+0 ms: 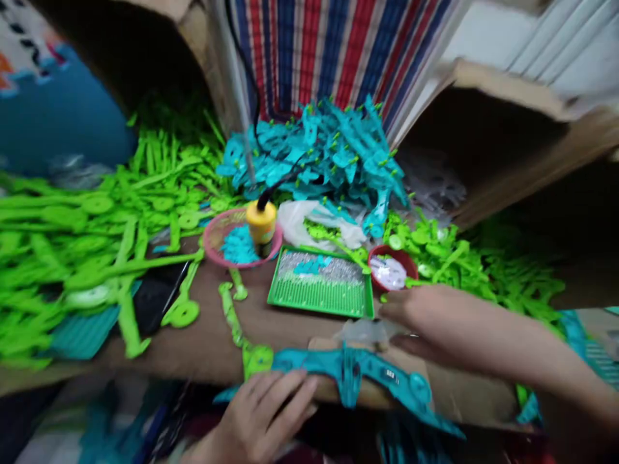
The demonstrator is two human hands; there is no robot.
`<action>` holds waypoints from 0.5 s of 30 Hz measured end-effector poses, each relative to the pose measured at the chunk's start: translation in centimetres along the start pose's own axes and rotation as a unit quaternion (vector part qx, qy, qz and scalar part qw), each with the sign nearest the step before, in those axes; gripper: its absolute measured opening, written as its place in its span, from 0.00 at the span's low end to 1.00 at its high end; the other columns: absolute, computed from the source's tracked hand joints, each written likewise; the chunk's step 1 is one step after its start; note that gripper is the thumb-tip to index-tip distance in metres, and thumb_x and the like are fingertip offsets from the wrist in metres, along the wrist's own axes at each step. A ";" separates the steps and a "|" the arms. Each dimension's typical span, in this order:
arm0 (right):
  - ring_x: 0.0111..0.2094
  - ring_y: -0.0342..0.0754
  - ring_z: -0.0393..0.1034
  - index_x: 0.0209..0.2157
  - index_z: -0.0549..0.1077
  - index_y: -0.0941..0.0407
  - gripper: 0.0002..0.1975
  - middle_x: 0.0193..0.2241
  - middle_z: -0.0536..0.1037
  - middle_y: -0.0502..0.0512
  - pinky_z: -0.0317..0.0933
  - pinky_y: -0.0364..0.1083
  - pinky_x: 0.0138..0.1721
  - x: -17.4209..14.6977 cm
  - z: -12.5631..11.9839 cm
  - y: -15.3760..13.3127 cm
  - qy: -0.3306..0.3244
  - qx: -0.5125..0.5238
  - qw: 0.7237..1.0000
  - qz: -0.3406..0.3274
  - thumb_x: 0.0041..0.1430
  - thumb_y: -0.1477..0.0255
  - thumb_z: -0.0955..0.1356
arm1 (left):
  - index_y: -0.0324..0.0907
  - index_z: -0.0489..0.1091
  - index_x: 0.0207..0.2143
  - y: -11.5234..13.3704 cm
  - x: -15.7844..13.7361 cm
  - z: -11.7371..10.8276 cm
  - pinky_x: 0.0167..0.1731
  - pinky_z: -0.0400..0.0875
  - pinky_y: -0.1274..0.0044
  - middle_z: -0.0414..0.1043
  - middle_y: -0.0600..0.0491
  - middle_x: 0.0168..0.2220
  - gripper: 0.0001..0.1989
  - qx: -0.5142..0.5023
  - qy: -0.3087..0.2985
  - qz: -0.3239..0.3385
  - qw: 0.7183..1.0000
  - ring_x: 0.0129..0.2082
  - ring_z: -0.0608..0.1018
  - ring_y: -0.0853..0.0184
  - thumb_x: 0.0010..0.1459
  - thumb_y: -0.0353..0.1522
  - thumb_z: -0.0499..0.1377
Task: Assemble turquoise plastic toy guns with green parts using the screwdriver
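Observation:
At the table's front edge lies a teal bow-shaped plastic piece (319,362), with a lime-green round part (258,359) at its left end. My left hand (271,409) has its fingers closed over the left half of the teal piece. My right hand (425,316) reaches in from the right, above the table, beside a clear plastic piece (365,330). Motion smears its fingers, so whether they hold anything cannot be made out. Just beyond stand a green tray (319,303) of small metal bits and teal pieces, and a red bowl (411,263) with whitish parts.
A pink basket (209,240) holds small teal parts and a yellow-topped tool (261,222) on a cord. Lime-green parts (97,206) heap at left, more (449,258) at right. Teal pieces (314,154) pile at the back by striped cloth (333,51), between cardboard boxes (512,90).

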State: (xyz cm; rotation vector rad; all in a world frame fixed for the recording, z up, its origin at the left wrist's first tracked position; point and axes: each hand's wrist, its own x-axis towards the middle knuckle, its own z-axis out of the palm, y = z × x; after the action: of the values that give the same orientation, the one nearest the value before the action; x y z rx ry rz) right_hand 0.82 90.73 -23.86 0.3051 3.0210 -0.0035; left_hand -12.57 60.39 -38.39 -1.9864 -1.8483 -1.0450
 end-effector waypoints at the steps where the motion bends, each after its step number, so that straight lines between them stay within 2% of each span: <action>1: 0.21 0.48 0.68 0.28 0.76 0.49 0.07 0.24 0.77 0.53 0.59 0.49 0.23 -0.8 0.5 -4.0 -0.046 0.013 0.994 -0.102 0.57 0.63 0.71 | 0.38 0.66 0.59 0.3 0.2 -0.5 0.37 0.76 0.69 0.78 0.45 0.45 0.21 0.045 -0.012 0.019 0.999 0.40 0.80 0.60 0.65 0.29 0.60; 2: 0.21 0.48 0.67 0.30 0.76 0.50 0.05 0.24 0.76 0.53 0.57 0.50 0.23 -1.2 0.8 -7.7 -0.050 0.013 0.986 -0.158 0.60 0.67 0.69 | 0.36 0.67 0.59 0.5 0.4 -1.1 0.38 0.75 0.69 0.78 0.44 0.46 0.20 0.075 -0.026 0.035 0.996 0.40 0.80 0.60 0.65 0.28 0.59; 3: 0.21 0.47 0.67 0.31 0.75 0.51 0.05 0.24 0.75 0.53 0.56 0.50 0.23 -1.1 1.0 -10.9 -0.033 0.020 0.982 -0.187 0.61 0.71 0.68 | 0.33 0.67 0.58 0.6 0.4 -1.7 0.41 0.73 0.68 0.77 0.42 0.47 0.19 0.094 -0.039 0.029 0.994 0.41 0.79 0.59 0.65 0.27 0.58; 5: 0.23 0.48 0.67 0.33 0.74 0.53 0.07 0.25 0.74 0.54 0.55 0.50 0.24 -0.1 1.0 -15.5 0.026 0.011 0.981 -0.192 0.62 0.78 0.66 | 0.32 0.67 0.56 0.4 0.0 -2.8 0.43 0.71 0.67 0.77 0.40 0.46 0.17 0.125 -0.053 -0.009 0.991 0.43 0.78 0.57 0.65 0.25 0.56; 7: 0.27 0.50 0.68 0.34 0.73 0.55 0.08 0.29 0.74 0.56 0.57 0.50 0.26 1.6 1.0 -18.3 0.074 -0.017 0.979 -0.190 0.64 0.80 0.64 | 0.34 0.69 0.52 -0.3 -0.9 -3.7 0.39 0.69 0.68 0.76 0.41 0.42 0.13 0.150 -0.044 -0.056 0.986 0.39 0.77 0.59 0.65 0.24 0.56; 9: 0.33 0.52 0.69 0.36 0.74 0.55 0.12 0.33 0.75 0.58 0.60 0.50 0.30 3.7 1.3 -19.8 0.100 -0.047 0.975 -0.194 0.67 0.80 0.61 | 0.37 0.71 0.43 -1.6 -2.0 -3.8 0.33 0.66 0.71 0.75 0.45 0.35 0.07 0.165 -0.028 -0.080 0.983 0.34 0.75 0.61 0.66 0.26 0.54; 11: 0.38 0.52 0.69 0.37 0.74 0.56 0.15 0.36 0.75 0.58 0.62 0.50 0.33 6.1 2.3 -20.5 0.119 -0.067 0.971 -0.196 0.69 0.80 0.58 | 0.39 0.70 0.34 -3.1 -2.7 -3.1 0.30 0.64 0.71 0.72 0.47 0.30 0.09 0.168 -0.025 -0.082 0.982 0.31 0.73 0.62 0.66 0.26 0.52; 13: 0.39 0.53 0.68 0.38 0.73 0.58 0.15 0.37 0.75 0.59 0.62 0.51 0.34 8.1 3.5 -20.0 0.138 -0.095 0.968 -0.188 0.69 0.81 0.57 | 0.39 0.70 0.34 -4.5 -2.8 -2.2 0.31 0.64 0.71 0.72 0.47 0.30 0.09 0.159 -0.040 -0.074 0.984 0.32 0.73 0.61 0.66 0.26 0.51; 15: 0.41 0.55 0.68 0.38 0.73 0.59 0.14 0.37 0.75 0.61 0.62 0.52 0.36 8.9 4.6 -18.8 0.162 -0.124 0.965 -0.164 0.69 0.81 0.57 | 0.38 0.71 0.40 -5.4 -2.7 -1.7 0.33 0.67 0.70 0.73 0.46 0.34 0.08 0.145 -0.049 -0.075 0.985 0.35 0.75 0.60 0.66 0.25 0.52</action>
State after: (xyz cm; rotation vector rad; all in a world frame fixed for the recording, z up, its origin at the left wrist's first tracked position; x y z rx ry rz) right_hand -11.12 74.01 -29.52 -0.2415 3.3006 0.4358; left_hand -18.10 58.20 -40.52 -1.7813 -2.0929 -0.6754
